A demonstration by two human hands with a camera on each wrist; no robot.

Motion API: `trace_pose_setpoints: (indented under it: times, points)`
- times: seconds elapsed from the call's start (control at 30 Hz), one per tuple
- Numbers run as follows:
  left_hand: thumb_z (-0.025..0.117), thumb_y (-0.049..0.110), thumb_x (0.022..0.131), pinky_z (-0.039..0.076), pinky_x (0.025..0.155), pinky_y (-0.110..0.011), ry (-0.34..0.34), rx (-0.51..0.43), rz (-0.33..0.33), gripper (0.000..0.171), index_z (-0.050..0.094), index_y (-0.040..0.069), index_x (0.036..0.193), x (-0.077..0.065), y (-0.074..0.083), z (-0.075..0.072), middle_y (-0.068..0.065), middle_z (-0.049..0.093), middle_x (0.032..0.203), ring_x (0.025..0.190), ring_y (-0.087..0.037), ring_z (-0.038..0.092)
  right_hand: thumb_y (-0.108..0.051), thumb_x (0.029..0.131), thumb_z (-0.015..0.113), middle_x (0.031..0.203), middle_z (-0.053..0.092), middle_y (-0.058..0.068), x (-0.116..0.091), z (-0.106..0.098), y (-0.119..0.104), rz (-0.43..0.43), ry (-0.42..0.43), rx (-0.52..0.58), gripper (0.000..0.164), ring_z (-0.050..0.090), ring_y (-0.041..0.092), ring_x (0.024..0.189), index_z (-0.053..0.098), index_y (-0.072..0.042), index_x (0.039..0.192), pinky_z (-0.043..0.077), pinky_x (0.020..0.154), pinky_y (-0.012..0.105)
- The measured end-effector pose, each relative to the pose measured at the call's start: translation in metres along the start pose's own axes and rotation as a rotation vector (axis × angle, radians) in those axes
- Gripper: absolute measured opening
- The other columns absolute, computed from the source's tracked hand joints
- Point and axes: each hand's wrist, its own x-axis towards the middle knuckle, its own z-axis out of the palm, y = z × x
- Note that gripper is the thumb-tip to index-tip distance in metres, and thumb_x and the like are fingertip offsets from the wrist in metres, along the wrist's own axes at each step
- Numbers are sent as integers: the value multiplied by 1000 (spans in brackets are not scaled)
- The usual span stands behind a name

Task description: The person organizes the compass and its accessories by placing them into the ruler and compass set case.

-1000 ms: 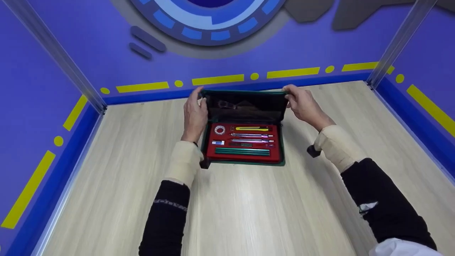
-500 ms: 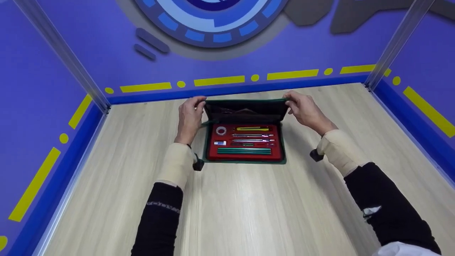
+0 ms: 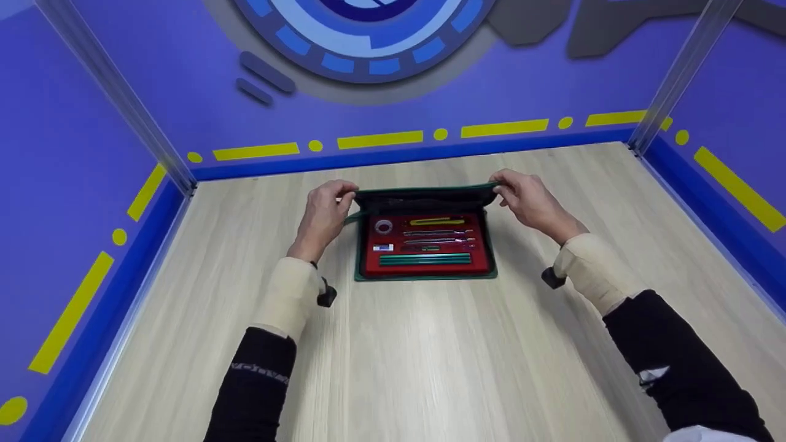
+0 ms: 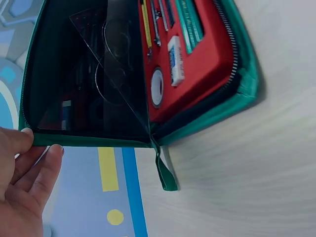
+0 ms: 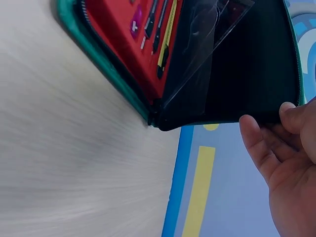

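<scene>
A green zip-up drawing-set case (image 3: 425,279) lies on the table in the head view, its lid (image 3: 424,196) tilted up at the back. My left hand (image 3: 323,215) pinches the lid's left outer corner; my right hand (image 3: 533,202) pinches the right one. Inside, a red insert (image 3: 430,268) bears green pencils (image 3: 425,259), a yellow cutter knife (image 3: 437,221), slim metal instruments (image 3: 439,232), a white ring (image 4: 157,88) and an eraser (image 4: 176,61). Clear plastic drawing tools (image 4: 106,64) sit in the lid. Some lid contents are dim.
A pale wood table (image 3: 417,356) carries the case. Blue-purple panels (image 3: 153,73) with yellow marks wall the back and both sides, with metal posts (image 3: 116,92) at the corners. A green strap (image 4: 165,175) hangs from the case's left hinge end.
Both hands have brought the lid's top edge down and toward me, so the lid leans lower over the insert. The left hand and forearm have shifted left.
</scene>
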Motion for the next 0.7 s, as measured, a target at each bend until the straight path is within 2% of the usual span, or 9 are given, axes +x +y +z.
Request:
trace_pose_setpoints:
  times: [0.13, 0.27, 0.4, 0.5, 0.7]
  points:
    - [63, 7, 103, 56, 91, -40, -37, 12, -13, 18, 75, 1, 115, -6, 2, -2, -13, 73, 114, 107, -26, 68, -3, 107, 54, 104, 70, 20, -6, 0, -1, 7, -12, -3, 14, 68, 34, 84, 64, 1, 116, 51, 70, 18]
    - [62, 6, 101, 56, 91, -39, -77, 31, 10, 19, 75, 2, 115, -13, 4, -4, -13, 72, 114, 107, -26, 67, -2, 106, 55, 103, 70, 16, -12, 0, -2, 14, -33, 4, 14, 69, 35, 86, 65, 2, 115, 53, 72, 22]
    - [62, 5, 99, 56, 90, -39, -120, 55, 32, 20, 76, 2, 114, -22, 6, -6, -12, 72, 112, 105, -25, 67, -1, 106, 55, 100, 68, 15, -17, -1, -4, 23, -64, 3, 13, 69, 33, 89, 65, 1, 115, 58, 78, 34]
    - [62, 6, 98, 56, 91, -38, -163, 84, 21, 23, 77, 5, 115, -29, 8, -7, -11, 71, 113, 104, -25, 67, -1, 106, 55, 96, 65, 13, -22, -1, -4, 38, -84, -4, 13, 69, 32, 91, 65, -1, 115, 58, 81, 42]
    - [61, 6, 97, 53, 96, -39, -242, 117, -14, 27, 76, 8, 118, -43, 13, -5, -9, 67, 115, 106, -27, 64, -1, 106, 56, 99, 66, 12, -32, 4, -3, 74, -109, -7, 16, 66, 31, 91, 65, -2, 118, 56, 81, 36]
